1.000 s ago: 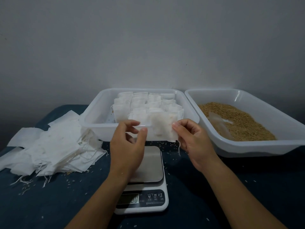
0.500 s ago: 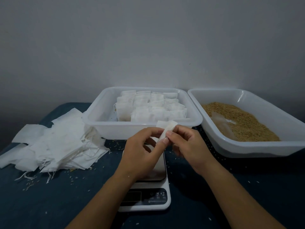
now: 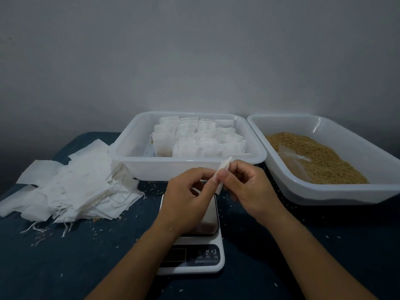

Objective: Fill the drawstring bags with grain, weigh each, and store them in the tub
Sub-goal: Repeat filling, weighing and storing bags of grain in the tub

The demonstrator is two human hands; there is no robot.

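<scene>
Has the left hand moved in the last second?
Yes. The left hand has moved right, toward the right hand, judged against the scale; both now pinch the bag close together.

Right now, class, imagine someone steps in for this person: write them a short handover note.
Left hand and right hand: both pinch one small bag above the scale.
Done: many filled bags stand in the middle tub.
Grain lies in the right tub; empty bags are piled on the left.
Left: store this bag if weighed, then fill, weigh and store the rest.
</scene>
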